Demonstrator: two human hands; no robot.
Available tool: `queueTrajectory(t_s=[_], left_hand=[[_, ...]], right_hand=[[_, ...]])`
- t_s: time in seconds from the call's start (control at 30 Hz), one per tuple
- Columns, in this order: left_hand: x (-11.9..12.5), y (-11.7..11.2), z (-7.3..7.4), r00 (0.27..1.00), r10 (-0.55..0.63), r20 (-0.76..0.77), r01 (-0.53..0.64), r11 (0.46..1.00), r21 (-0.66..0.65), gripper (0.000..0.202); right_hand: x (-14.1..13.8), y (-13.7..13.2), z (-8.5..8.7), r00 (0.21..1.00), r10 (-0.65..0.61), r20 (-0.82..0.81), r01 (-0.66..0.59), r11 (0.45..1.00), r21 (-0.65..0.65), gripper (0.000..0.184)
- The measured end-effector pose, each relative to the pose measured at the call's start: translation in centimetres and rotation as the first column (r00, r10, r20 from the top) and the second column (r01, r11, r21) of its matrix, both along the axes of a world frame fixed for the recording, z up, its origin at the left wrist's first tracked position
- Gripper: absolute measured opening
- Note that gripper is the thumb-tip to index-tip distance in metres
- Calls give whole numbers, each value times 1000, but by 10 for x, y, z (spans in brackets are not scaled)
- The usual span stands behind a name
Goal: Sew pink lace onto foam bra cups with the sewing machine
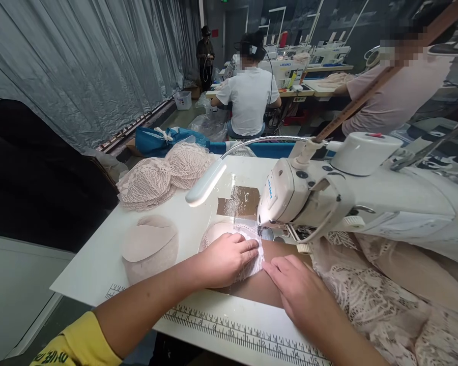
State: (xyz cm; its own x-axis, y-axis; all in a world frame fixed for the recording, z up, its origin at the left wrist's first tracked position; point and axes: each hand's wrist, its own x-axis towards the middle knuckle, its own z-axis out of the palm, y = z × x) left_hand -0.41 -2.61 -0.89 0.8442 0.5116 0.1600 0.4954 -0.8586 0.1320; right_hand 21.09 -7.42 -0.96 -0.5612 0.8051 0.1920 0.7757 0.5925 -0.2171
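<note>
A pale lace bra cup point(217, 232) lies under the head of a white sewing machine point(286, 188), its scalloped lace edge brightly lit near the needle. My left hand point(229, 256) rests on this cup with its fingers bent and close together, pressing the lace down; its thumb is hidden. At the cup's near right edge, my right hand point(299, 284) pinches the lace border between thumb and forefinger, low over a brown board point(252, 292). Left of my hands lie flat beige cup pieces point(149, 244).
Stacked lace cups point(147, 183) sit at the table's far left. A lamp point(206, 183) on a bendable neck hangs over the work. Beige lace fabric point(381, 295) heaps up at the right. A printed ruler point(229, 328) runs along the front edge. Several people are beyond the table.
</note>
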Motion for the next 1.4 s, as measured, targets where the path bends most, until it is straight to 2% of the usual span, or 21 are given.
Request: queueTrajectory(t_s=[0.13,0.37,0.67,0.87,0.93,1.13,1.4], left_hand=[[0,14,1,1000,-6,-28,6,1000,3,42],[-1,37,4,1000,-15,-20,16,998,56,39],[-4,27,1,999,-45,12,44,997,56,41],[-3,37,0,1000,-17,18,16,998,58,35],[-2,41,1,1000,-7,27,6,999,48,34],[-1,46,2,999,36,18,-36,999,23,34],[-1,48,-4,998,41,43,-43,998,46,34]], right_hand=[[-4,14,5,997,-25,66,27,999,-27,37],[-5,28,-7,992,-30,121,9,984,176,42],[-1,29,-19,991,-40,125,9,971,240,47],[-6,32,-20,989,-91,115,56,959,279,48],[-7,34,-19,990,-102,97,72,958,277,48],[-3,34,-22,994,-109,15,105,981,166,46],[0,33,-20,994,-112,-5,111,978,176,40]])
